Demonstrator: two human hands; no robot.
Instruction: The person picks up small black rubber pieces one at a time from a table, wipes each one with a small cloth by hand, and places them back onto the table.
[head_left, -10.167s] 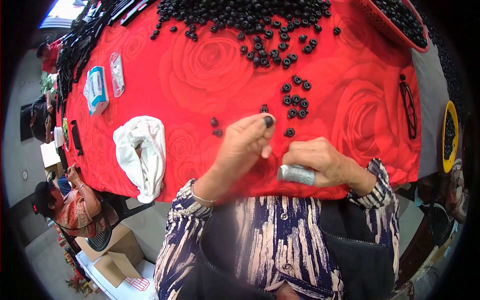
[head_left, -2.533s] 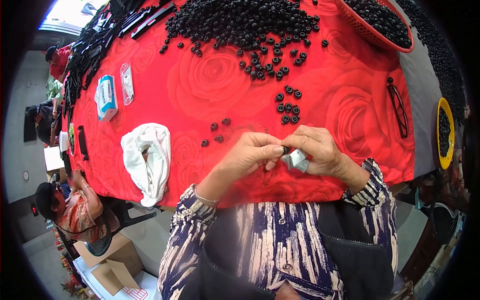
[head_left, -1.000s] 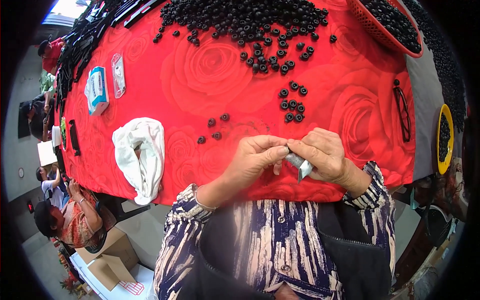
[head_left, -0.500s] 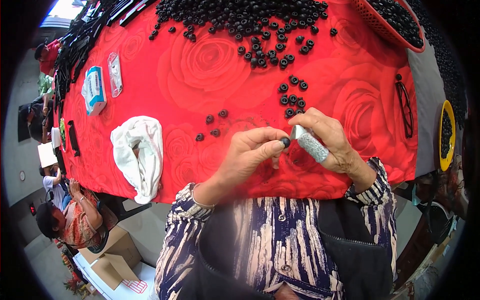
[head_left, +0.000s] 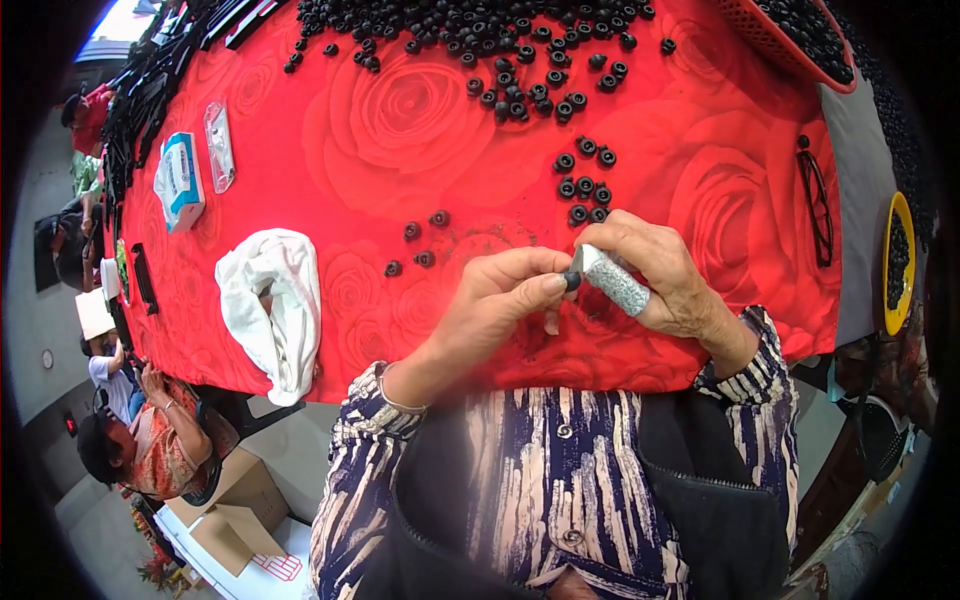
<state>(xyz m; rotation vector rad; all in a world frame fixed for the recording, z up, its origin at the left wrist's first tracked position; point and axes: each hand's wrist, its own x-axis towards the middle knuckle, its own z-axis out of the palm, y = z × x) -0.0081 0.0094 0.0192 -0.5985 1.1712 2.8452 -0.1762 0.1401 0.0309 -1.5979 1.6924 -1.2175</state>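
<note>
My left hand (head_left: 505, 300) pinches a small round black part (head_left: 572, 281) between thumb and fingertips. In my right hand (head_left: 665, 275) is a short knife (head_left: 618, 287) with a speckled grey wrapped handle. Its pale blade meets the edge of the black part, or nearly so; the exact contact is too small to tell. Just beyond my right fingers, several similar black parts (head_left: 585, 187) lie in a loose cluster. To the left of my left hand a few more black parts (head_left: 424, 259) are scattered, and a big heap of black parts (head_left: 480, 35) covers the far side.
On the red rose-patterned tablecloth (head_left: 400, 170) lie a crumpled white cloth (head_left: 300, 330), a tissue pack (head_left: 180, 185), a clear plastic case (head_left: 219, 147) and glasses (head_left: 816, 200). A red basket (head_left: 790, 50) and yellow bowl (head_left: 907, 262) hold black parts. Other people (head_left: 165, 440) sit left.
The knife blade has come in against the black part, my right hand shifting slightly left. My left hand keeps its pinch. The whole view has moved a little.
</note>
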